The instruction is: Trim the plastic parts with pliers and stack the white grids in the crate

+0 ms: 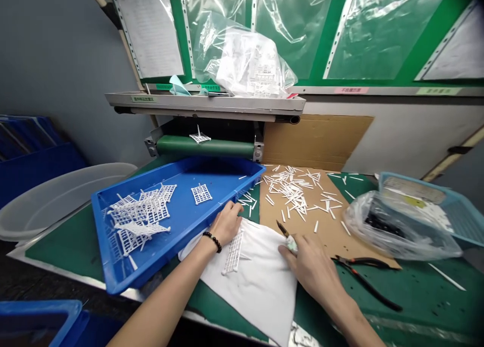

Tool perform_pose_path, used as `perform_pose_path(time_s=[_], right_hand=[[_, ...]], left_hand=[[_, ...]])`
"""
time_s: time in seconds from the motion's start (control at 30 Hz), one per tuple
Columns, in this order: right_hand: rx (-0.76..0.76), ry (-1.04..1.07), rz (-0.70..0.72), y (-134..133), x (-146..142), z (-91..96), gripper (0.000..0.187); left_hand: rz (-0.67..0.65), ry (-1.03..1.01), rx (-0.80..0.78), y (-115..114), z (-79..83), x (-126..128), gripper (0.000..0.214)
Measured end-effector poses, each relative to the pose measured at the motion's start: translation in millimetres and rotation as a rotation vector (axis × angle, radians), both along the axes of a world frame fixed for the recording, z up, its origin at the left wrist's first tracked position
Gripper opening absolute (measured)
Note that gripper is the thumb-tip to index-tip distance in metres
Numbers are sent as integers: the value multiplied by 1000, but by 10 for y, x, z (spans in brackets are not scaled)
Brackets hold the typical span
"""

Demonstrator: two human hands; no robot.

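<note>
My left hand [227, 223], with a black beaded bracelet at the wrist, rests on a white cloth [260, 291] beside the rim of a blue plastic tray [227, 185]. A white plastic grid piece [233, 252] lies on the cloth against my palm. Several similar grid pieces [139, 218] are heaped in the tray, and one [201, 193] lies apart. My right hand [306, 266] pinches a small pointed tool [284, 230] above the cloth's edge. Beyond it, loose white plastic sticks [291, 190] are scattered on a cardboard sheet [302, 231]. Black-and-red handled pliers [363, 279] lie right of my right hand.
A green roller [204, 146] under a metal shelf carries a grid piece [200, 137]. A clear plastic bag [397, 231] and a light blue basket [446, 206] stand at the right. A translucent tub [56, 198] stands at the left, on a green mat's far side.
</note>
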State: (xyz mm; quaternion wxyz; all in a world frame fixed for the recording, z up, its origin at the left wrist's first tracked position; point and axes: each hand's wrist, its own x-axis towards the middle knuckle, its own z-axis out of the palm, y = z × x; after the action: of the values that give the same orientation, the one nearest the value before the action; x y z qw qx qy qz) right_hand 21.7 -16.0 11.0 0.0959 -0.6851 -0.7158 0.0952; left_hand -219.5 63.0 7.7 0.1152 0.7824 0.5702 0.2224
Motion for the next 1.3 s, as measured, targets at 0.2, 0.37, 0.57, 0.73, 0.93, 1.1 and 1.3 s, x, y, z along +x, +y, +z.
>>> perform_pose_path(time_s=[0.2, 0.37, 0.57, 0.73, 0.93, 1.1, 1.3], right_hand=[[-61, 21, -48, 61, -60, 71, 14], [-79, 64, -61, 48, -25, 82, 13], [-52, 144, -77, 23, 168, 70, 18], [35, 521, -195, -120, 372, -79, 33], [157, 762, -390, -285, 463, -272, 45], [149, 862, -356, -300, 556, -333, 50], [50, 770, -294, -212, 660, -83, 61]], left_hand=[[-244, -56, -72, 68, 84, 74, 17], [-374, 92, -215, 252, 145, 158, 16], [-360, 154, -240, 330, 157, 186, 11], [-296, 2, -148, 515, 329, 422, 19], [-354, -107, -184, 239, 702, 305, 53], [-536, -161, -629, -397, 706, -231, 96], [-354, -196, -453, -672, 574, -284, 82]])
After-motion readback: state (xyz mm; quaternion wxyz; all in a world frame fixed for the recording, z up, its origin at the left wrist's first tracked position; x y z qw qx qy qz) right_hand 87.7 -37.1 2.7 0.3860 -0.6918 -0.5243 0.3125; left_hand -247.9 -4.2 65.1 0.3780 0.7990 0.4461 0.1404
